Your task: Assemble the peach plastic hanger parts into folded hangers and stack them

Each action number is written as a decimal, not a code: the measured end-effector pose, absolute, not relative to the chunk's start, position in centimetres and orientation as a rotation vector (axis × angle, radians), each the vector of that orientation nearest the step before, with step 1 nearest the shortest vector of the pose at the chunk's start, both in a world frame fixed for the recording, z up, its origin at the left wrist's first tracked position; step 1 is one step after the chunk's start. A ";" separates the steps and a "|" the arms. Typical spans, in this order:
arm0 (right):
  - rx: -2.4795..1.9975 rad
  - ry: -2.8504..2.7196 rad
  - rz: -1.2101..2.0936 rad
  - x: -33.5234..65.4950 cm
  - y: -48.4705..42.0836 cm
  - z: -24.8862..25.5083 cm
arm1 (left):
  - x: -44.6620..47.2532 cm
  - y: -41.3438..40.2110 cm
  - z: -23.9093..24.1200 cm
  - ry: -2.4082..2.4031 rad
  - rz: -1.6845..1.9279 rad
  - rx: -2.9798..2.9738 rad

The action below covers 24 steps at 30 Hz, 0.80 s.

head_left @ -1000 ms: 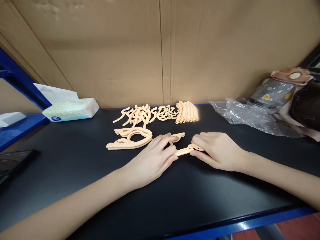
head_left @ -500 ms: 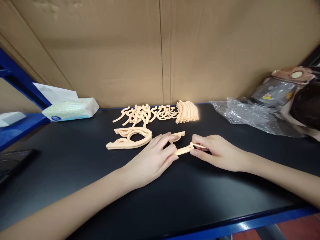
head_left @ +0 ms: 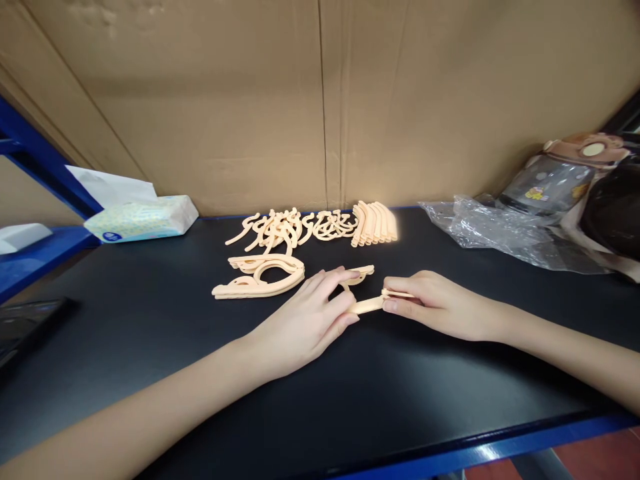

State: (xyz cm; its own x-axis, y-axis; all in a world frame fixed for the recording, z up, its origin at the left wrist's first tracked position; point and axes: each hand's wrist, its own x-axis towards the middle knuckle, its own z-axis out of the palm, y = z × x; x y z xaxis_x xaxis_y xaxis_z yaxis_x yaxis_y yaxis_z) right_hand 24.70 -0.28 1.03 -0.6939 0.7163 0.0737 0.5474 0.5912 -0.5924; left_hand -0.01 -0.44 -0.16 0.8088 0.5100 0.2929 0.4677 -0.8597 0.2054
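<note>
My left hand [head_left: 307, 320] rests on the black tabletop [head_left: 150, 347], its fingers closed over one end of a peach plastic hanger piece [head_left: 367, 304]. My right hand [head_left: 434, 303] pinches the other end, thumb under and fingers above. A hook-shaped part [head_left: 361, 273] sticks out beyond my left fingertips. Just left lies a small stack of assembled peach hangers [head_left: 260, 277]. Behind it, near the wall, are loose hook pieces [head_left: 295, 227] and a row of straight arm pieces [head_left: 375, 223].
A cardboard wall [head_left: 320, 100] backs the table. A tissue pack [head_left: 143, 217] sits at back left beside a blue shelf frame [head_left: 35, 160]. Crumpled clear plastic [head_left: 495, 230] and a water bottle [head_left: 555, 177] lie at right. A dark flat device [head_left: 25, 323] lies at the left edge.
My right hand has turned from lying flat over the piece to pinching its end, and has shifted slightly left and down. My left hand has barely moved.
</note>
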 end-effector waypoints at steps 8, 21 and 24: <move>-0.999 -2.504 0.790 24.8 -0.3 0.9 | 0.0 -0.5 -0.1 0.797 0.498 2.862; -0.974 -2.599 0.719 24.9 -0.1 0.5 | 0.0 -0.3 -0.2 0.786 0.498 2.862; -0.978 -2.631 0.655 24.9 -0.2 0.5 | -0.1 -0.3 -0.1 0.780 0.470 2.864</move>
State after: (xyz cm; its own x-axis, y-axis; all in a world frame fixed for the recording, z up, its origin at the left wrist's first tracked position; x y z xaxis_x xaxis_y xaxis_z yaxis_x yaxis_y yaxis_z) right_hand 24.92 -0.19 0.47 -0.7402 0.6673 0.0822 0.5508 0.6720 -0.4949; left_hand -0.07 -0.35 -0.15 0.8170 0.5139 0.2616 0.4713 -0.8565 0.2107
